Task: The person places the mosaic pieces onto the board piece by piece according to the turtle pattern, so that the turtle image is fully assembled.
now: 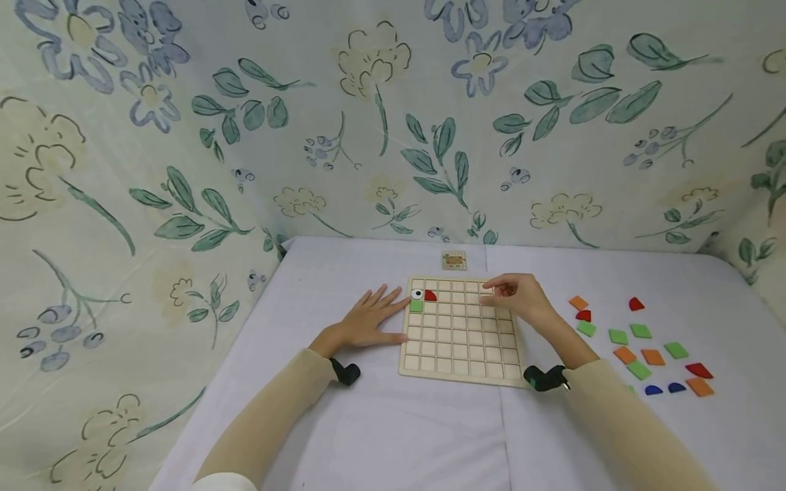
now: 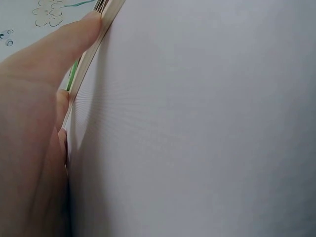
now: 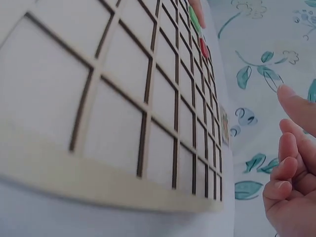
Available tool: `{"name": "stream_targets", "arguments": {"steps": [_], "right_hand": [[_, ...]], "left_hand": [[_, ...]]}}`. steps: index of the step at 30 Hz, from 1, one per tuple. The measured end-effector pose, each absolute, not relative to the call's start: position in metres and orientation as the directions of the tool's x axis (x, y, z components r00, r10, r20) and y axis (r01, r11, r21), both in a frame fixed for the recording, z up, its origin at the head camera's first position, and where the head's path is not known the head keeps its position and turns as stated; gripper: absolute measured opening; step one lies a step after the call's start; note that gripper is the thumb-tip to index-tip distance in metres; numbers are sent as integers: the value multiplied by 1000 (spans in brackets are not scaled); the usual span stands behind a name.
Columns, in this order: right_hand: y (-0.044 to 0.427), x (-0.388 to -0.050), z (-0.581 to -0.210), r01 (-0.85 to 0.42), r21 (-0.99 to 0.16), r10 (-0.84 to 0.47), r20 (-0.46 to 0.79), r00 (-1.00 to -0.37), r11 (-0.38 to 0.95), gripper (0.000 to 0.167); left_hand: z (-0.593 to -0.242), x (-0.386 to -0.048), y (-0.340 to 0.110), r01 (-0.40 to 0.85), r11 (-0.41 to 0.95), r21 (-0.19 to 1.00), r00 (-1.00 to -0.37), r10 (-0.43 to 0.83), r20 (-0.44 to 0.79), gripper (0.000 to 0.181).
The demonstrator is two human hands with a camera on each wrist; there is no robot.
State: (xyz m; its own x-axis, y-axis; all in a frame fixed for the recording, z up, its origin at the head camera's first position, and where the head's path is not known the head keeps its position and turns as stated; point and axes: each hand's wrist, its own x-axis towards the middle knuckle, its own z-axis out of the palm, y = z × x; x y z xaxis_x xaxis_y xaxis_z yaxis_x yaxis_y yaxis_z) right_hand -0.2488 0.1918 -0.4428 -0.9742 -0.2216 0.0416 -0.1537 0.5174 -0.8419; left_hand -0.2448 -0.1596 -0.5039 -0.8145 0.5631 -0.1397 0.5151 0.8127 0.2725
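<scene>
- One board (image 1: 460, 351), pale wood by its look, flat and four-sided, lies on the worktop (image 1: 368, 429); thin grooves with dark sides cut it into a grid of square cells, seven along the near edge.
- Three pieces sit at its far left: one white round eye (image 1: 417, 294) with a black dot, one green square (image 1: 416, 306) just nearer the person, and one red piece (image 1: 430, 295) with a curved side, right of the eye.
- Two hands: the left hand (image 1: 367, 322) lies with straight, spread fingers, its thumb and forefinger touching the board's left edge; the right hand (image 1: 525, 300) is over the far right corner, fingers loosely bent, thumb and forefinger apart.
- Loose pieces, flat and smooth, are scattered right of the board: four orange squares (image 1: 653, 356); five green squares (image 1: 677, 350), plus a green sliver partly hidden by a sleeve; three red pieces (image 1: 636, 304) with curved sides; two blue half-rounds (image 1: 653, 390).
- One small square card (image 1: 454, 260), printed with a picture, lies just beyond the board.
- Two beige sleeves (image 1: 270, 409), plain and smooth, and two black wrist devices (image 1: 543, 378).
- White cloth with a crease covers the worktop; behind hangs a curtain (image 1: 368, 177) painted with blue and yellow flowers and green leaves.
</scene>
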Motion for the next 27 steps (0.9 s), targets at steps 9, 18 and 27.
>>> {"name": "stream_targets", "arguments": {"steps": [9, 18, 27], "right_hand": [[246, -241, -445, -80, -816, -92, 34, -995, 572, 45], [281, -228, -451, -1, -784, 20, 16, -1000, 621, 53], [310, -216, -465, 100, -757, 130, -20, -991, 646, 54]], "left_hand": [[-502, -244, -161, 512, 810, 287, -815, 563, -136, 91], [-502, -246, -162, 511, 807, 295, -813, 565, -137, 91], [-503, -246, -160, 510, 808, 295, -814, 564, -138, 92]]}}
